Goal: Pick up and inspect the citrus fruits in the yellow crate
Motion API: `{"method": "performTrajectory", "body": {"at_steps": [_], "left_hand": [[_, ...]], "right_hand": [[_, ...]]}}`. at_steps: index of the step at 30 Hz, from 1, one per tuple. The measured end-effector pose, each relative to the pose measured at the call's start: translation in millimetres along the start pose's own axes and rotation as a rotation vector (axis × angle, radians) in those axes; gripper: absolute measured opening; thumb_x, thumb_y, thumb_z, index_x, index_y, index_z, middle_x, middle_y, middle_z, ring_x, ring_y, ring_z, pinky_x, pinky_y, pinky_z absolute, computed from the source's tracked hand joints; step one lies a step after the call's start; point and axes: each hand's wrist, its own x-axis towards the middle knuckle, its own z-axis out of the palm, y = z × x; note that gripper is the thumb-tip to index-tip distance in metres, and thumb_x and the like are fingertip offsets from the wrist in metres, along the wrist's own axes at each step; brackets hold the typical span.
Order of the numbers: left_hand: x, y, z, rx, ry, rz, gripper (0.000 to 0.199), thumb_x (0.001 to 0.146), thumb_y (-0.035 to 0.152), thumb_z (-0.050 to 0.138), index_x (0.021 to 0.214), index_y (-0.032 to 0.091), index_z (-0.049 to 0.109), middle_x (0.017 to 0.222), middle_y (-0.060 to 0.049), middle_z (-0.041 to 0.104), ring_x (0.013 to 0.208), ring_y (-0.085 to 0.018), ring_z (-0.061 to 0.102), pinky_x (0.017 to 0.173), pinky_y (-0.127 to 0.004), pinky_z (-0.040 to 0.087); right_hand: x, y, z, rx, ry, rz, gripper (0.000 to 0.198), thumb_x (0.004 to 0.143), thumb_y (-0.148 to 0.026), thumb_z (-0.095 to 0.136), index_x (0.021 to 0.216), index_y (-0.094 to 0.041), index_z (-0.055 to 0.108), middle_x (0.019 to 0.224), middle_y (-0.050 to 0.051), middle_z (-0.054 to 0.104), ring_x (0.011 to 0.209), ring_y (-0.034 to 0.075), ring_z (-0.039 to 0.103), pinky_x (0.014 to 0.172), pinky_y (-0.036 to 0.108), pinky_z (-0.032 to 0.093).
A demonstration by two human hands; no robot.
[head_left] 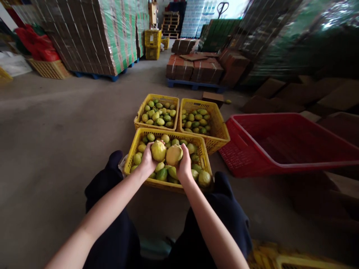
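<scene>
My left hand (148, 157) is closed round a yellow-green lemon (158, 151), held above the near yellow crate (206, 161). Close beside it, my right hand (184, 163) grips a second lemon (174, 155), which shows a broad, pale tan patch on the side facing me. The two fruits are almost touching. Beneath both hands, the near crate holds many loose lemons, from green to yellow, such as a large one (204, 179) in its right front corner. My forearms and the held fruits hide part of its contents.
Behind stand a left yellow crate (136, 120) and a right yellow crate (221, 129), both with lemons. An empty red crate (246, 157) tilts at the right. Flattened cartons lie beyond it. Stacked cartons (206, 71) rest on a blue pallet farther back. Wrapped stacks (120, 37) rise at left.
</scene>
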Motion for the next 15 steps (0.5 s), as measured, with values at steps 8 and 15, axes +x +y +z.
{"method": "performTrajectory", "body": {"at_steps": [8,15], "left_hand": [[6.5,2.3,-0.5,0.019,0.139,-0.170,0.024,0.097,0.036,0.051,0.109,0.022,0.065,0.100,-0.009,0.076,0.093,-0.025,0.073,0.073,-0.034,0.062],[5.5,7.8,-2.2,0.057,0.203,-0.169,0.015,0.096,0.034,0.054,0.102,0.025,0.064,0.096,-0.006,0.075,0.090,-0.023,0.073,0.067,-0.032,0.062]], "right_hand": [[6.2,-16.5,-2.7,0.020,-0.091,0.420,0.022,0.094,-0.040,0.055,0.085,-0.020,0.059,0.055,-0.002,0.058,0.043,0.014,0.054,0.034,0.022,0.038],[7.6,-14.6,-2.1,-0.010,-0.178,0.420,0.022,0.096,-0.039,0.055,0.089,-0.018,0.059,0.060,-0.002,0.060,0.041,0.012,0.053,0.039,0.024,0.043]]}}
